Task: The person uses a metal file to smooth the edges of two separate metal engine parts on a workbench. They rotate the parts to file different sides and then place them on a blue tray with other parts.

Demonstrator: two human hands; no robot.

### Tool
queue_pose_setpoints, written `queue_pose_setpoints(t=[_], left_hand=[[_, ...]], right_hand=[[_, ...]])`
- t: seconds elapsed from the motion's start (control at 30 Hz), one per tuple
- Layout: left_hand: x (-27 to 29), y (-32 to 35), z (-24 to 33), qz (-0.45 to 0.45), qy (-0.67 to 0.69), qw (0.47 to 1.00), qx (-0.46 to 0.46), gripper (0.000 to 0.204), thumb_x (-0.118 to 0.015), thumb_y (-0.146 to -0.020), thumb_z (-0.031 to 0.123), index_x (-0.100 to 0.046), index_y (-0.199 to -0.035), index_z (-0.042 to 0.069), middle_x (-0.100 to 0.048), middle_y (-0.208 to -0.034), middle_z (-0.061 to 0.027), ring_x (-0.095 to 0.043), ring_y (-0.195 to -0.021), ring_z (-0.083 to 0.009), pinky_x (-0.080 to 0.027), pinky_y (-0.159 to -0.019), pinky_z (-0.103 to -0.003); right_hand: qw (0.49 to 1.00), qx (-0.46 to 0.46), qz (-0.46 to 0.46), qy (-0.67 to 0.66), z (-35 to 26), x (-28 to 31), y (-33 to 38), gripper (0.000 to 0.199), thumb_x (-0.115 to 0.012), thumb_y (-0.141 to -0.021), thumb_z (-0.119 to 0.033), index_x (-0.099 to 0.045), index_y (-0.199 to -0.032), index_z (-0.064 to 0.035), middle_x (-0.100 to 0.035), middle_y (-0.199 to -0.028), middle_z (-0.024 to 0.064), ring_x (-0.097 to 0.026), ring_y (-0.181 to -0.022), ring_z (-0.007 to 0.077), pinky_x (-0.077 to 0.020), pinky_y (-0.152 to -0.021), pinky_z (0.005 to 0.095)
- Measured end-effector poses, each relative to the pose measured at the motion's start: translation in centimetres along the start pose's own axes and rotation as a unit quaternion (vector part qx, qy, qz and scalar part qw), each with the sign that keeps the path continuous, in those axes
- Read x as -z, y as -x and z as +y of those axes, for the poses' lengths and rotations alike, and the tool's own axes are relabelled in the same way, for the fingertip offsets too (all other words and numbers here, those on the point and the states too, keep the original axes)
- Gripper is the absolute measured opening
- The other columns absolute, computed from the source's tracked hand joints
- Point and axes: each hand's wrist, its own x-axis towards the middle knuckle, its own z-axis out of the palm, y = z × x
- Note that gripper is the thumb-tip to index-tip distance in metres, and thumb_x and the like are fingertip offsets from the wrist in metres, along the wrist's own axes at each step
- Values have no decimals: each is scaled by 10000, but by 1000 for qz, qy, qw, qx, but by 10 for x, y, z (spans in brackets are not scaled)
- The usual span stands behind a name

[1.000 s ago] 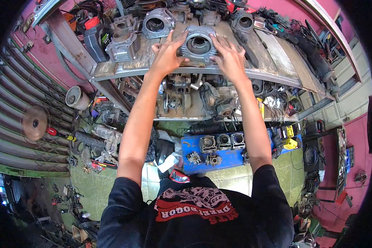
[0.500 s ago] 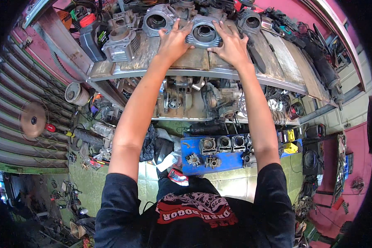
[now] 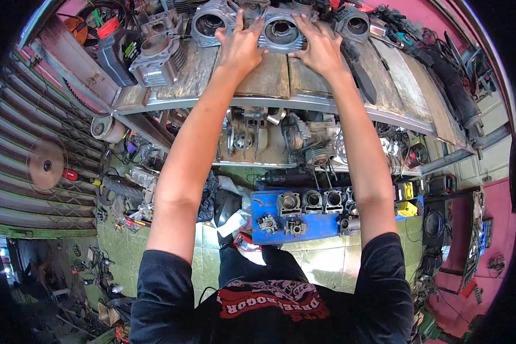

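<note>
A grey metal engine cylinder [image 3: 282, 31] is held on the top shelf [image 3: 269, 80], at the far edge of the worn wooden boards. It lies on its side, with its round bore turned toward the camera, so its long axis runs away from the person, front to back. It is gripped from both sides. The left hand [image 3: 241, 49] is pressed against its left flank with the fingers spread upward over the fins; the right hand [image 3: 321, 49] is clamped on its right flank in the same way. The hands are set apart by the width of the cylinder, and both arms are stretched out almost fully. Neither hand is clearly nearer: the cylinder sits straight ahead, between them.

Just to the left of the held part, a second cylinder [image 3: 209, 23] of like shape is seen, touching or nearly touching it; which cannot be told. Further left a finned cylinder [image 3: 155, 57] stands on the boards beside a dark oil bottle [image 3: 117, 54]. To the right another round-bored part [image 3: 352, 23] rests near the shelf's back edge.

Below, a lower shelf [image 3: 258, 155] carries crowded engine parts. On the tiled floor a blue tray [image 3: 295, 229] holds several more cylinders in a row. A grinding disc [image 3: 46, 165] hangs against the shutter at the left.
</note>
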Motion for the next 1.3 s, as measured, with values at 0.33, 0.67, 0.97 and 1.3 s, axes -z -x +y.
queue_pose_setpoints(t=[0.33,0.67,0.97,1.3], left_hand=[[-7,-5,-4,13,-52,999,0,767,-847,-791,348,-528,-1471,192,-543,-1522,-2,-309,-1532,-267,-231,-1034,-692],[-10,-6,1,20,-47,999,0,768,-838,-800,285,-502,-1475,139,-551,-1511,-22,-290,-1538,-284,-255,-1039,-705],[-11,-21,0,-16,-38,999,34,743,-859,-780,260,-537,-1437,129,-580,-1479,-37,-305,-1531,-286,-249,-1033,-715],[-17,-19,0,-2,-50,998,34,741,-832,-818,291,-516,-1469,130,-568,-1491,-43,-299,-1532,-286,-233,-1037,-730]], right_hand=[[1000,-12,-6,-9,3,-11,-8,1094,-892,-674,-432,-292,-1588,-420,-392,-1628,-51,-407,-1465,306,-327,-1066,727],[1000,-7,-3,-15,10,-14,-11,1061,-880,-702,-454,-290,-1583,-421,-367,-1643,-43,-440,-1439,329,-318,-1057,755],[998,-39,-32,-40,6,-16,-21,1090,-896,-679,-425,-288,-1584,-439,-344,-1653,-54,-397,-1467,345,-295,-1068,761],[998,-33,-35,-29,7,-17,-26,1039,-888,-716,-407,-314,-1582,-392,-352,-1650,-44,-419,-1448,354,-308,-1064,759]])
